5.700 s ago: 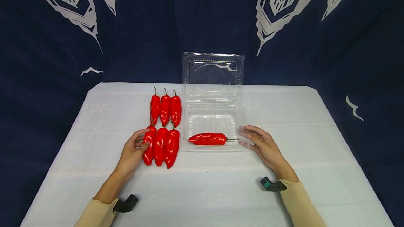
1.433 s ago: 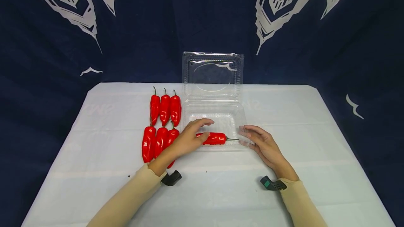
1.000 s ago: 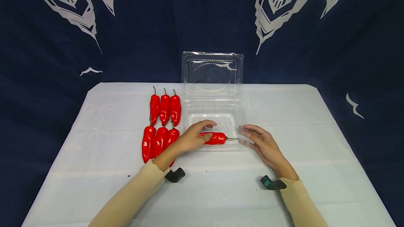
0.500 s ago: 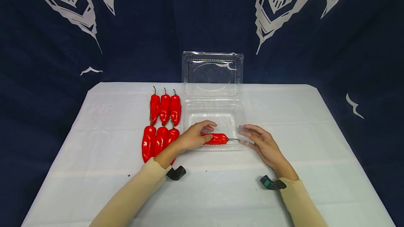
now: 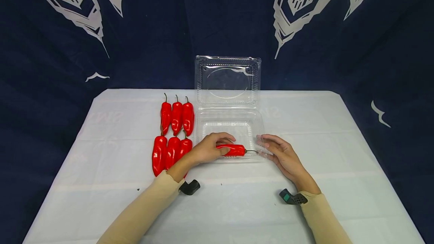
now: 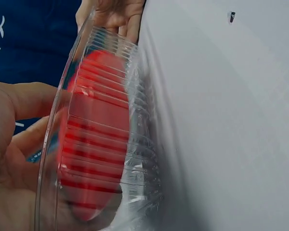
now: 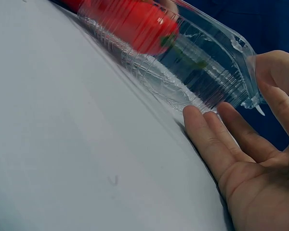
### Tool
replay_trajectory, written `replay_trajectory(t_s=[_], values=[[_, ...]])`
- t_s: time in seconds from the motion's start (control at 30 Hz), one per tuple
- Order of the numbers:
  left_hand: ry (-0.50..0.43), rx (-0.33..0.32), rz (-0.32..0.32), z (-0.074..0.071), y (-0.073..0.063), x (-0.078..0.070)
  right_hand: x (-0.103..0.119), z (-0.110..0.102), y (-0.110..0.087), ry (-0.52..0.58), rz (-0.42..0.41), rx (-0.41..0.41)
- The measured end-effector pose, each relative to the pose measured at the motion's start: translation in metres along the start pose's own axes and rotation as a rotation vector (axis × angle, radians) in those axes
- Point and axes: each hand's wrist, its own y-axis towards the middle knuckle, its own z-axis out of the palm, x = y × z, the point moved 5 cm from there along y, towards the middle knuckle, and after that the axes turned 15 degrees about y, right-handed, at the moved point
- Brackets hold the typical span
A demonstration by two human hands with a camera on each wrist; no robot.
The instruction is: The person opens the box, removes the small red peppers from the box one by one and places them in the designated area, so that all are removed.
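A clear plastic clamshell container stands on the table with its lid raised at the back. Along the front of its base lies a red pepper, stem to the right. My left hand reaches over the container's left front and holds this pepper near its tip, which the hand hides in the head view. Through the ribbed wall, the left wrist view shows the pepper's red body. My right hand holds the container's right edge, thumb at the rim and fingers at the lower side.
Left of the container, several more red peppers lie in two rows on the white table. My left forearm partly covers the front row. A dark blue patterned cloth hangs behind the table.
My left hand has moved from the front-row peppers at the left to the pepper inside the container. That pepper has shifted slightly right and towards me. My right hand has stayed put.
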Motion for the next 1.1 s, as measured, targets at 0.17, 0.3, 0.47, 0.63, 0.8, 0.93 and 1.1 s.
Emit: replay_trajectory(t_s=[0.17, 0.3, 0.47, 0.63, 0.8, 0.93, 1.1], values=[[-0.015, -0.003, 0.006, -0.0014, -0.0013, -0.0007, 0.0001, 0.0000, -0.0004, -0.001, -0.003, 0.004], [-0.034, 0.012, 0.009, -0.0015, -0.0024, -0.0011, 0.0002, -0.0005, -0.0006, 0.003, -0.007, 0.011], [-0.057, 0.007, 0.051, -0.0026, -0.0033, -0.0017, -0.0004, -0.0008, -0.0005, 0.006, -0.006, 0.010], [-0.075, 0.003, 0.088, -0.0031, -0.0036, -0.0008, -0.0003, -0.0002, -0.0006, 0.009, -0.005, 0.002], [-0.076, -0.020, 0.089, -0.0043, -0.0044, -0.0002, -0.0002, 0.0001, -0.0005, 0.014, 0.002, -0.004], [-0.088, -0.050, 0.095, -0.0062, -0.0060, -0.0008, -0.0001, 0.0002, -0.0004, 0.016, 0.001, -0.006], [-0.091, -0.092, 0.086, -0.0090, -0.0088, -0.0024, -0.0004, -0.0004, 0.0002, 0.014, 0.000, -0.010]])
